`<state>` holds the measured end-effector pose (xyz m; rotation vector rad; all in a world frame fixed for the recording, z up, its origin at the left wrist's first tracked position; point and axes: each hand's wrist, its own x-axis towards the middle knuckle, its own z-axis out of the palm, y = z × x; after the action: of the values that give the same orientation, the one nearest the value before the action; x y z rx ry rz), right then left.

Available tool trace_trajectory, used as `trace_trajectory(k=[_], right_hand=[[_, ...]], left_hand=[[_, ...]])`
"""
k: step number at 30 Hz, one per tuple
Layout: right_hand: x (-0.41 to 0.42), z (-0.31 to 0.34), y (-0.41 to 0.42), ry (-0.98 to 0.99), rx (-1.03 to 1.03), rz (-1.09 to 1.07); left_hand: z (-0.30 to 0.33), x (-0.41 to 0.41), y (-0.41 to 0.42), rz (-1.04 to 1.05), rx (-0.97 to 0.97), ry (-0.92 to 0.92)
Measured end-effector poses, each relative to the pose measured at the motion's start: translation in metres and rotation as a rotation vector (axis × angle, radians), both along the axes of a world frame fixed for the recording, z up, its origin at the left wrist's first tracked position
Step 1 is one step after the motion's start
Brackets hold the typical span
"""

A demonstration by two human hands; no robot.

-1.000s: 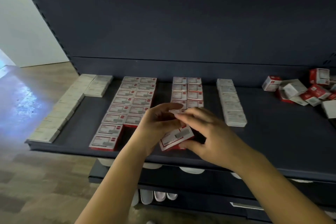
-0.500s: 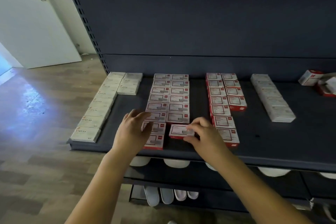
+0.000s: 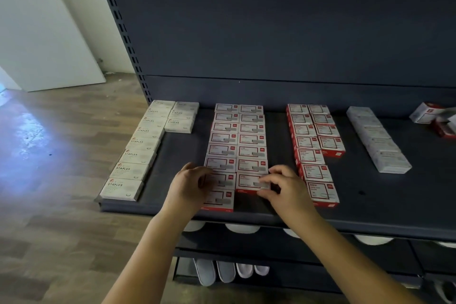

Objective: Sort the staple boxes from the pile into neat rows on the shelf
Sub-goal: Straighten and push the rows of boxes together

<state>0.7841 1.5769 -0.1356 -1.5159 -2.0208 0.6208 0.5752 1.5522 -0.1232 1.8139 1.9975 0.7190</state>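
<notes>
Staple boxes lie in neat rows on the dark shelf [image 3: 385,207]. A double row of red-and-white boxes [image 3: 238,140] runs down the middle. My right hand [image 3: 286,186] pinches the nearest box of its right column, a red-and-white box [image 3: 248,182] lying flat in line. My left hand [image 3: 190,185] rests with curled fingers against the left side of the front boxes of the left column [image 3: 220,198]. The loose pile [image 3: 436,118] lies at the far right edge, partly out of view.
White "STAPLES" boxes [image 3: 138,155] line the shelf's left edge. Another red double row [image 3: 313,150] and a plain white row [image 3: 377,138] lie to the right. Bare shelf shows between rows and at the front right. Slippers [image 3: 229,271] sit on a lower shelf.
The box I held up in both hands has come down and slid back into the right column of the middle row. The camera has shifted left, so the pile sits at the frame's edge.
</notes>
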Motion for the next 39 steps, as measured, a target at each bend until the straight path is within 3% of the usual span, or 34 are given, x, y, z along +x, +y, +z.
trace_trajectory(k=[13,30,34,39], right_hand=[[-0.001,-0.002,-0.004,0.194,-0.023,-0.106],[-0.006,-0.009,-0.016,0.086,0.116,-0.091],[-0.005,0.002,-0.016,0.007,0.081,-0.052],[0.003,0.033,-0.024,-0.248,0.054,0.134]], left_hand=[[-0.011,0.000,-0.003,0.155,0.041,-0.144],[-0.016,0.003,-0.010,0.154,0.161,-0.135],[-0.015,0.003,-0.010,0.088,0.167,-0.035],[-0.006,0.011,-0.011,-0.023,0.275,0.264]])
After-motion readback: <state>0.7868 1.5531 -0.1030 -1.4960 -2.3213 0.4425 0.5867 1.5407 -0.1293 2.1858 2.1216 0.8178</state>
